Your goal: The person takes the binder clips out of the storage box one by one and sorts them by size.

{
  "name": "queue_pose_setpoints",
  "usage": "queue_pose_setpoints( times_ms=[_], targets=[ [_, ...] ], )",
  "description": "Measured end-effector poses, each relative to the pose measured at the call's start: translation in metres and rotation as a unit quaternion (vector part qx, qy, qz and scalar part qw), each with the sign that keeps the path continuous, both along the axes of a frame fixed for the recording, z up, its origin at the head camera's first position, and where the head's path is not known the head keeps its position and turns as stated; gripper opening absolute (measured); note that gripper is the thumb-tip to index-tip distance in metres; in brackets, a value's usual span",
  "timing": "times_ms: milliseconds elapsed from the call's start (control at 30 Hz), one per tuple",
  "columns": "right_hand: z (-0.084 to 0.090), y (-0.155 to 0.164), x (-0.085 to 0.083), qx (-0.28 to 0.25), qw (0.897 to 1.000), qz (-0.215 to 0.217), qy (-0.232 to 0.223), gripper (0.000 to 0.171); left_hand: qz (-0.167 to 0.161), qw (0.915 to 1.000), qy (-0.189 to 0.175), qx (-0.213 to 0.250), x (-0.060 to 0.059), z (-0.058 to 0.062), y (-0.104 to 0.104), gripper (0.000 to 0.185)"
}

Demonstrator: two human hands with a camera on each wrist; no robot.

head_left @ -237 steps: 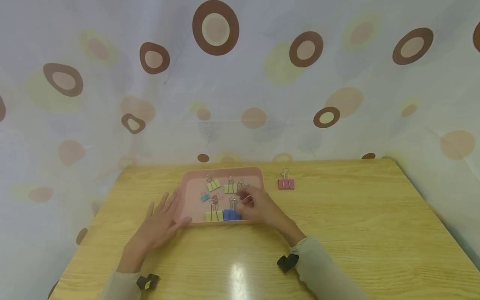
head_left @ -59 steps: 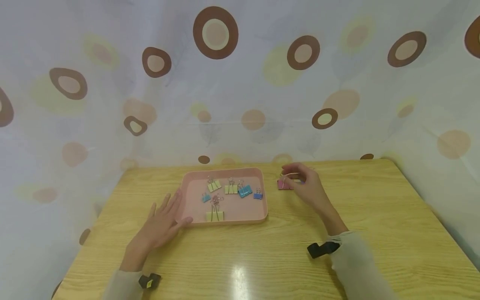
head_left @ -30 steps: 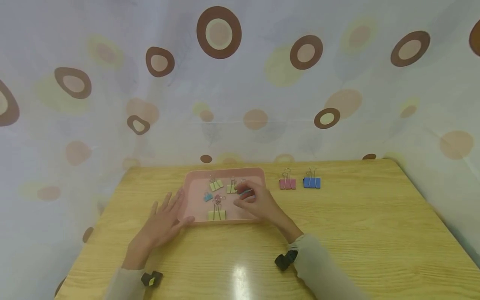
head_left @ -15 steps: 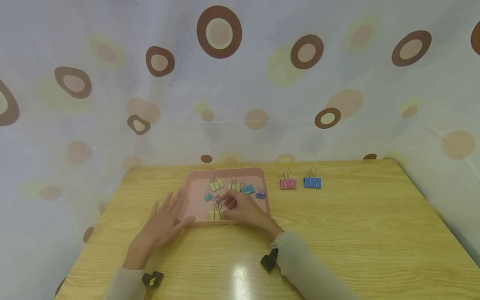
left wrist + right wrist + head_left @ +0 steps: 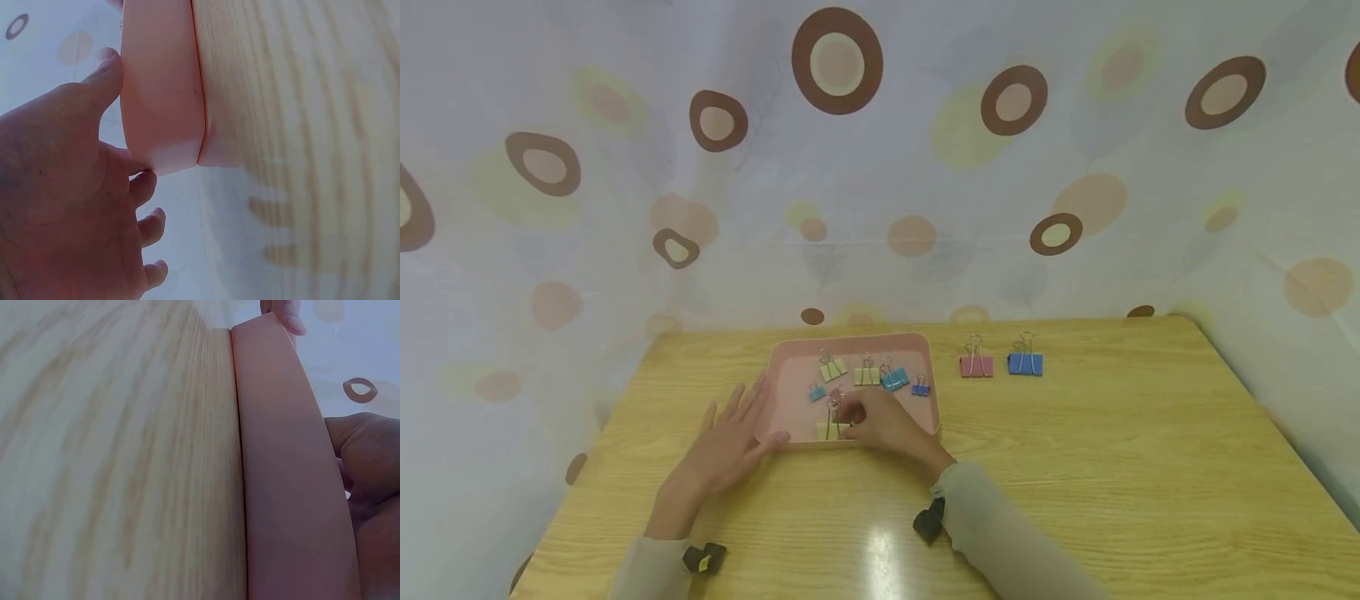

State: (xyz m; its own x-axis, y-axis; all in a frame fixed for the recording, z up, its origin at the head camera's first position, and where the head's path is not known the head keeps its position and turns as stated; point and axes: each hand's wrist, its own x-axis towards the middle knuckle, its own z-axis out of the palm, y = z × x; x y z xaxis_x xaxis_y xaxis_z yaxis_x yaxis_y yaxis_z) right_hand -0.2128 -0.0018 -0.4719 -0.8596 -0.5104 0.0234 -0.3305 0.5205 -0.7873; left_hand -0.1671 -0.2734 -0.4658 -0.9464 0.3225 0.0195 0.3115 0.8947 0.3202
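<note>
A pink tray (image 5: pixel 850 339) sits on the wooden table (image 5: pixel 1112 467) and holds several coloured binder clips. My right hand (image 5: pixel 854 420) reaches into the tray's front part. Its fingers curl onto the right end of a large yellow binder clip (image 5: pixel 829 431). My left hand (image 5: pixel 730 433) lies flat on the table, thumb against the tray's front-left corner. The left wrist view shows the left hand (image 5: pixel 62 187) beside the tray wall (image 5: pixel 162 94). In the right wrist view the tray wall (image 5: pixel 287 456) hides most of the right hand (image 5: pixel 369 487).
A pink clip (image 5: pixel 976 365) and a blue clip (image 5: pixel 1025 363) stand side by side on the table right of the tray. Small yellow (image 5: pixel 832 367), teal (image 5: pixel 894 379) and blue (image 5: pixel 921 388) clips lie at the tray's back. A spotted curtain (image 5: pixel 925 167) closes off the far side.
My right hand set a blue clip beside the pink one, came back into the tray, and has moved left and forward onto the large yellow clip. The left hand stayed put.
</note>
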Motion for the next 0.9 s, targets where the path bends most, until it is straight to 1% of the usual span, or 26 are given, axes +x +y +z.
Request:
queue_pose_setpoints(
  times_ms=[200, 433, 500, 700, 833, 900],
  targets=[
    [0.0, 0.001, 0.001, 0.005, 1.0, -0.004, -0.014, 0.011, 0.0, 1.0, -0.001, 0.0, 0.0, -0.001, 0.0, 0.085],
    [0.004, 0.005, 0.003, -0.009, 0.998, -0.027, -0.054, 0.013, -0.002, 1.0, 0.001, -0.001, 0.0, 0.0, 0.001, 0.084],
    [0.005, 0.006, 0.003, -0.021, 0.997, -0.034, -0.064, 0.015, -0.002, 1.0, 0.002, -0.002, 0.0, 0.0, 0.001, 0.084],
    [0.005, 0.016, 0.003, -0.049, 0.996, -0.048, -0.057, 0.02, -0.003, 1.0, 0.004, -0.003, 0.0, -0.005, 0.001, 0.084],
    [0.009, 0.023, 0.002, -0.08, 0.993, -0.056, -0.065, 0.021, -0.002, 1.0, 0.001, -0.002, 0.001, -0.002, 0.001, 0.084],
    [0.011, 0.026, 0.002, -0.104, 0.991, -0.059, -0.06, 0.021, -0.001, 1.0, 0.0, -0.003, 0.001, 0.0, 0.002, 0.085]
  ],
)
